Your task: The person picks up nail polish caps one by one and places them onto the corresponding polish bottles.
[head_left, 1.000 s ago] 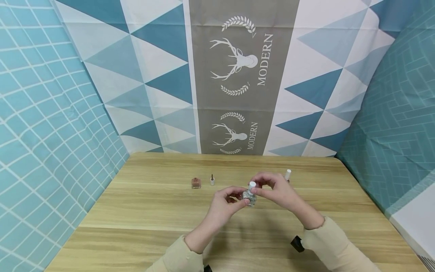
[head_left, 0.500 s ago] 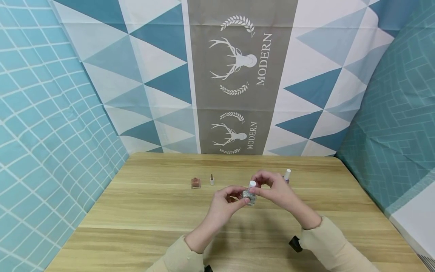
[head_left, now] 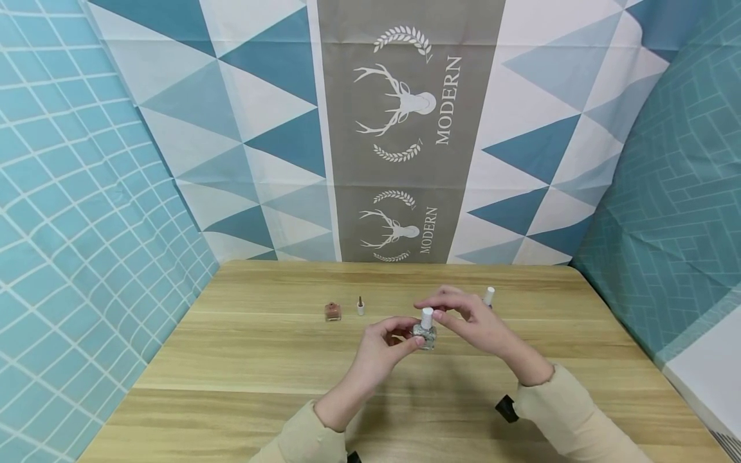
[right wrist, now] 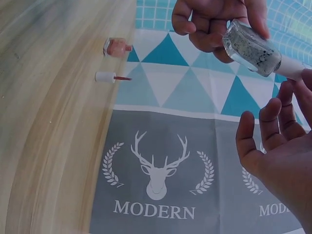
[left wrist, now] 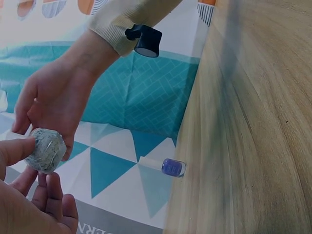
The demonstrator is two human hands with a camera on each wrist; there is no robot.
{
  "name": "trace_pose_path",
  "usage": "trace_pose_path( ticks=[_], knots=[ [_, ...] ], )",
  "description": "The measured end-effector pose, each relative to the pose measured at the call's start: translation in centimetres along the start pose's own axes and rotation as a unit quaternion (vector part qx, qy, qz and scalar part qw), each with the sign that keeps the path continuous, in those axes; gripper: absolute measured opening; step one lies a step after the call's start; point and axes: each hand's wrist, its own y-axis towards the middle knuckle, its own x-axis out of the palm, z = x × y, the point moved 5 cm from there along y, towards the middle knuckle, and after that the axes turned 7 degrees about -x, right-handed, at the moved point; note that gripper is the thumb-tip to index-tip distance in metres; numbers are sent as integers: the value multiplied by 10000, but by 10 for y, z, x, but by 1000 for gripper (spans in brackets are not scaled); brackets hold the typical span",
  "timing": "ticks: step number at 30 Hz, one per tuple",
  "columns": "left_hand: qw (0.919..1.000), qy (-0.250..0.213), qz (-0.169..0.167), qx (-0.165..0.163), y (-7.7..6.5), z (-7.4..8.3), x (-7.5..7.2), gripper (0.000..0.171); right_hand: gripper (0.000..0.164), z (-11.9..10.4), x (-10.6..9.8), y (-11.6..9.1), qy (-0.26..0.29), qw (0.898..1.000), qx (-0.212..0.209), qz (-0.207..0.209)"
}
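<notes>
Glass, clear with dark-speckled contents, forms the bottle (head_left: pixel 426 337) in the head view, raised above a wooden table (head_left: pixel 255 360). The left hand (head_left: pixel 382 350) pinches its body between thumb and fingers; the right hand (head_left: pixel 473 320) is at its white cap (head_left: pixel 427 316). An uncapped peach bottle (head_left: pixel 332 313) and a brush cap (head_left: pixel 361 307) stand farther back, near each other.

Left wrist view: the bottle's base faces the camera, hiding the cap. A purple bottle (left wrist: pixel 172 167) stands well apart.

Right wrist view: the right hand's lower fingers are spread; whether thumb and forefinger pinch the cap, I cannot tell. The bottle looks light, rigid, slick and breakable, best held by its sides.
</notes>
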Motion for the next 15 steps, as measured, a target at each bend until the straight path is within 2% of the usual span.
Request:
trace_pose_path(
  ticks=[15],
  knots=[
    [9998,-180,-34,-125,-1,1,0,25,23,4,0,-2,-72,9998,56,160]
  ],
)
